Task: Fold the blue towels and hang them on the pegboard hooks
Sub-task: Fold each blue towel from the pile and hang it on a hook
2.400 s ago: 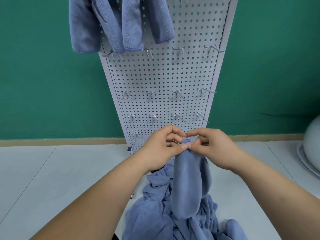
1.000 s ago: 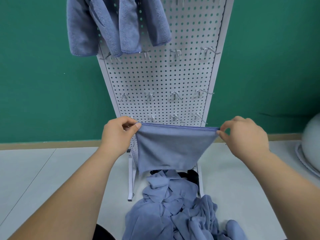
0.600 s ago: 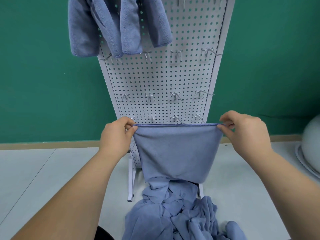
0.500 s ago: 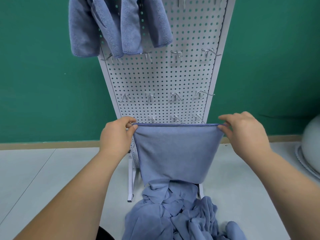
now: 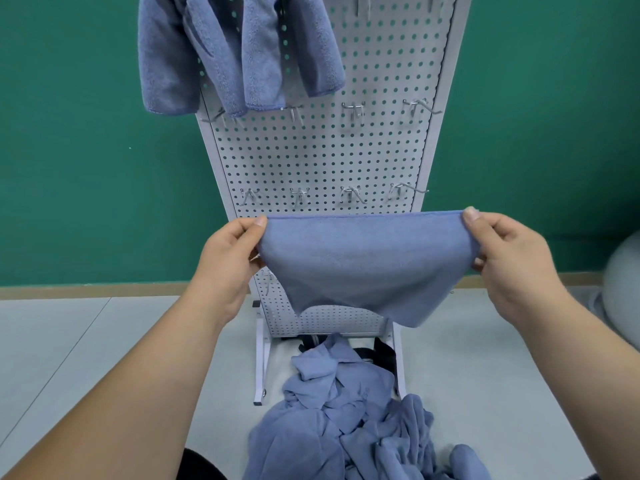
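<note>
Scene: A person stretches a blue towel (image 5: 363, 265) between both hands in front of a white pegboard (image 5: 318, 157).
Left hand (image 5: 228, 261): pinches the towel's upper left corner, thumb on the near face, fingers curled behind the cloth.
Right hand (image 5: 509, 258): grips the upper right corner in the same way, thumb on top at the hem.
Towel: in the air, clear of the pile (image 5: 363, 427), with the top hem taut and level. The lower edge hangs uneven and dips lower at the right. Whether it is already doubled cannot be told.
Step in hand: most likely squaring the towel before a fold.
Doing it well: keep the hem tight and bring the two corners together so the side edges match. Let the bottom swing free of the pile, and check the lower corners meet before closing the fold.
Hooks (image 5: 351, 194): bare rows stand just above the held towel. Hung towels (image 5: 235, 53) fill the upper left of the board.
Risk: soft cloth folded off-centre would probably slide from a short hook.
Progress: the crumpled pile at the board's foot suggests several towels remain.
</note>
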Tool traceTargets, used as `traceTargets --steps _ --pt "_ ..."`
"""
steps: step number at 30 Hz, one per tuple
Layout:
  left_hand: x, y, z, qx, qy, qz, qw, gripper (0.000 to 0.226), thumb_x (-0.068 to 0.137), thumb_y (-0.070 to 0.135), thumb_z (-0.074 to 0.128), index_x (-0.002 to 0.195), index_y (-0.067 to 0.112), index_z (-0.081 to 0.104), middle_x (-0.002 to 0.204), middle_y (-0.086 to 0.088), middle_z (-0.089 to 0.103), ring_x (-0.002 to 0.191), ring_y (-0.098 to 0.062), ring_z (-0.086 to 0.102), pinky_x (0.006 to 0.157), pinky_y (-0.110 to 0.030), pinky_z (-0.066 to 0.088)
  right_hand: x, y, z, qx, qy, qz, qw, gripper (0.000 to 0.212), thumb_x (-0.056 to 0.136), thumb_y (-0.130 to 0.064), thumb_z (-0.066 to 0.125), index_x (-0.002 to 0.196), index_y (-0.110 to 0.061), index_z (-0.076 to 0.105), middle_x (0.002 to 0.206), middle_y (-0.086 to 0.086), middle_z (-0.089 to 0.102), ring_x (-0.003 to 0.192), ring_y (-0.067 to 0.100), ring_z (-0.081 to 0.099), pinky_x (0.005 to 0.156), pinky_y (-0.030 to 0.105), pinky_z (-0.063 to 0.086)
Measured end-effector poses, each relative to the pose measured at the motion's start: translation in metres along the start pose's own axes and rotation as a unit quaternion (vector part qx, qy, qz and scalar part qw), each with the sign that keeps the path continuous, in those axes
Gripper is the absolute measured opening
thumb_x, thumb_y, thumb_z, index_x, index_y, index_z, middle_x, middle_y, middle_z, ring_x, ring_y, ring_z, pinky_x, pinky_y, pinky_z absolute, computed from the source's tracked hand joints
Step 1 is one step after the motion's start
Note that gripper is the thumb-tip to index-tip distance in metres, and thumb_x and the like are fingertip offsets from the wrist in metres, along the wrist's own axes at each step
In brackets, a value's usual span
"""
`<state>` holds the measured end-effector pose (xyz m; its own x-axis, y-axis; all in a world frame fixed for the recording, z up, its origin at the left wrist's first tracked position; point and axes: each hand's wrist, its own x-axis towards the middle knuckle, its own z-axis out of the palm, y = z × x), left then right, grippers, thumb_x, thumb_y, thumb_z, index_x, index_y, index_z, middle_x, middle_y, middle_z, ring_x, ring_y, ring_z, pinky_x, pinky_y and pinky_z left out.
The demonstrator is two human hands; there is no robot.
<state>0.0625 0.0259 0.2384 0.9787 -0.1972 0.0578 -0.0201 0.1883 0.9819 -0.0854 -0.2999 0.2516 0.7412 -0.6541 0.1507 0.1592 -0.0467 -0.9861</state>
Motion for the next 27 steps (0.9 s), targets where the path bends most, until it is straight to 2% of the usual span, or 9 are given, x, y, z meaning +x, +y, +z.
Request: traceTargets --steps 3,5,7,11,14,18,20,22,27 --pt "0.002 -0.001 0.0 -0.037 0.026 -0.039 0.998 0.014 0.103 0.025 0.066 0.092 0.016 0.071 0.097 -0.008 0.07 0.086 -0.021 0.06 0.078 -0.04 0.05 0.0 0.001 0.002 0.046 -0.017 0.049 0.998 0.027 0.091 -0.041 0.08 0.093 -0.014 0.079 0.086 0.003 0.074 0.077 0.02 0.06 0.074 0.039 0.049" --pt "0.001 -0.009 0.003 0.01 0.069 -0.07 0.995 0.014 0.101 0.026 0.07 0.092 0.015 0.072 0.092 -0.007 0.071 0.081 -0.021 0.059 0.074 -0.039 0.052 -0.002 0.008 0.006 0.032 -0.003 0.084 0.996 0.029 0.089 -0.039 0.083 0.093 -0.011 0.079 0.089 0.007 0.075 0.079 0.022 0.06 0.076 0.041 0.051" --pt "-0.003 -0.017 0.007 0.069 0.095 -0.091 0.989 0.013 0.098 0.024 0.074 0.091 0.013 0.075 0.094 -0.008 0.076 0.078 -0.022 0.062 0.07 -0.038 0.058 -0.005 0.018 0.011 0.005 0.014 0.112 0.994 0.027 0.09 -0.034 0.084 0.092 -0.008 0.08 0.089 0.006 0.078 0.077 0.02 0.064 0.076 0.037 0.055" --pt "-0.017 -0.023 0.023 0.158 0.046 -0.08 0.983 0.005 0.093 0.015 0.079 0.089 0.011 0.08 0.089 -0.008 0.08 0.063 -0.013 0.068 0.067 -0.031 0.059 -0.016 0.032 0.028 -0.026 -0.02 0.138 0.99 0.017 0.097 -0.02 0.077 0.098 -0.004 0.079 0.067 0.0 0.072 0.06 0.013 0.063 0.066 0.03 0.059" --pt "-0.027 -0.026 0.041 0.171 0.003 -0.071 0.983 0.007 0.091 0.015 0.081 0.091 0.008 0.079 0.083 -0.009 0.079 0.063 -0.014 0.07 0.068 -0.031 0.057 -0.027 0.036 0.046 -0.05 -0.063 0.113 0.99 0.012 0.098 -0.016 0.075 0.095 -0.005 0.078 0.076 0.006 0.075 0.064 0.015 0.063 0.072 0.034 0.061" --pt "-0.041 -0.037 0.064 0.161 -0.048 -0.067 0.984 0.005 0.091 0.011 0.081 0.093 0.008 0.077 0.08 -0.009 0.079 0.067 -0.015 0.072 0.065 -0.024 0.053 -0.046 0.039 0.067 -0.083 -0.112 0.056 0.989 0.006 0.095 -0.014 0.078 0.097 -0.008 0.079 0.083 0.009 0.08 0.072 0.019 0.07 0.073 0.03 0.063" --pt "-0.048 -0.041 0.071 0.169 -0.078 -0.05 0.981 0.002 0.094 0.014 0.079 0.095 0.013 0.079 0.081 -0.006 0.079 0.072 -0.015 0.073 0.067 -0.023 0.056 -0.052 0.042 0.074 -0.122 -0.127 0.017 0.984 0.002 0.095 -0.016 0.078 0.096 -0.016 0.081 0.086 0.001 0.081 0.081 0.02 0.076 0.081 0.039 0.065" --pt "-0.051 -0.044 0.075 0.178 -0.093 -0.038 0.979 0.004 0.095 0.017 0.078 0.095 0.02 0.08 0.083 -0.004 0.08 0.077 -0.015 0.075 0.073 -0.027 0.059 -0.057 0.044 0.078 -0.175 -0.139 -0.023 0.974 0.005 0.095 -0.021 0.078 0.094 -0.024 0.081 0.086 -0.011 0.08 0.082 0.013 0.076 0.083 0.043 0.064" --pt "-0.052 -0.045 0.075 0.185 -0.084 -0.012 0.979 0.009 0.095 0.017 0.078 0.091 0.026 0.081 0.086 0.004 0.08 0.081 -0.014 0.075 0.074 -0.026 0.056 -0.06 0.043 0.076 -0.236 -0.112 -0.062 0.963 0.008 0.094 -0.026 0.078 0.09 -0.032 0.079 0.084 -0.024 0.077 0.077 0.001 0.073 0.08 0.035 0.062"
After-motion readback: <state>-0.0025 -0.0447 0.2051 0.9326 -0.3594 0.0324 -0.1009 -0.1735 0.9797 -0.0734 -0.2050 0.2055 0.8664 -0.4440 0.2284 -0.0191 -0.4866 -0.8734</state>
